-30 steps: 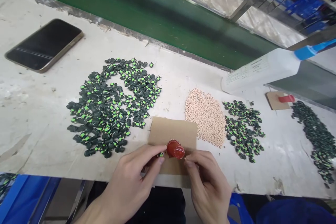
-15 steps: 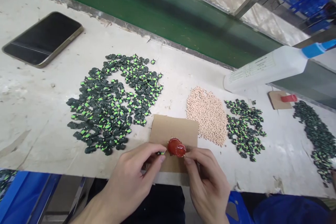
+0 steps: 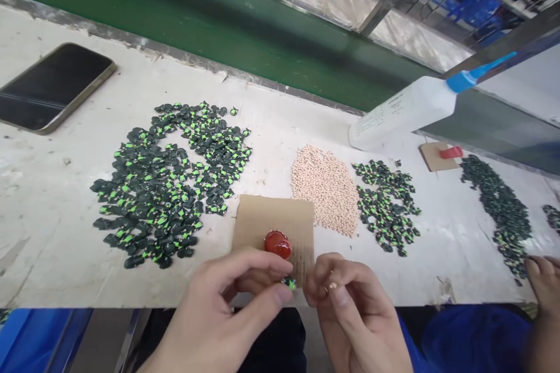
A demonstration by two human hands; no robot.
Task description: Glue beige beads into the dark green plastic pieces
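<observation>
My left hand (image 3: 245,297) pinches a small black-and-green plastic piece (image 3: 289,283) between thumb and fingertips, over the near part of a cardboard square (image 3: 254,218). My right hand (image 3: 350,303) is closed beside it, a tiny beige bead-like piece (image 3: 333,285) held at the thumb and fingers. Just beyond my left fingers, a red cup (image 3: 277,243) with a glossy wet-looking top stands on the cardboard. A spread of beige pieces (image 3: 324,189) lies right of the cardboard. Many black-and-green pieces (image 3: 161,186) cover the table to the left.
A smaller heap of black-and-green pieces (image 3: 387,204) lies at the right. Behind it a white bottle (image 3: 398,113) with a blue nozzle leans. A phone (image 3: 52,84) rests at the far left. Another person's hand (image 3: 545,282) is at the right edge, near a further heap (image 3: 496,207).
My right hand has drawn back from the red cup toward me, with the beige piece now visible in its fingers. My left hand has turned its piece toward the right hand. The camera view has shifted.
</observation>
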